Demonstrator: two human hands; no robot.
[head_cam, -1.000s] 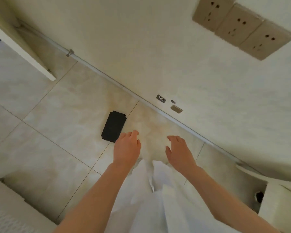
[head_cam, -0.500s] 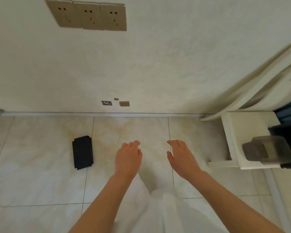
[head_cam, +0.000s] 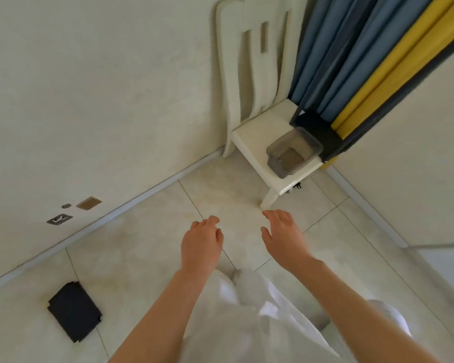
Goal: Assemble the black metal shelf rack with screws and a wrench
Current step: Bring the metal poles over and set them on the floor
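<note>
- Pale tiled floor (head_cam: 142, 258) and a plain cream wall (head_cam: 89, 100) fill most of the view, and they meet a second wall in a corner at the right.
- Blue and yellow curtain (head_cam: 364, 61) hangs in that corner, just behind a white chair (head_cam: 257, 132) that stands against the wall.
- Black flat piece (head_cam: 74, 310) lies on the floor at the lower left, well apart from both hands. It may be a part of the rack to build, but I cannot tell. No assembled rack, no screw and no wrench is visible.
- Clear plastic container (head_cam: 294, 153) sits on the chair seat; what it holds is too blurred to name.
- Step in hand, as I judge it: the parts are only being gathered and the assembly is not yet begun. The next move calls for a reach to the container or to the black piece.
- Left hand (head_cam: 201, 244) and right hand (head_cam: 283, 237) hover above the floor with fingers relaxed and loosely spread, holding nothing and touching nothing.
</note>
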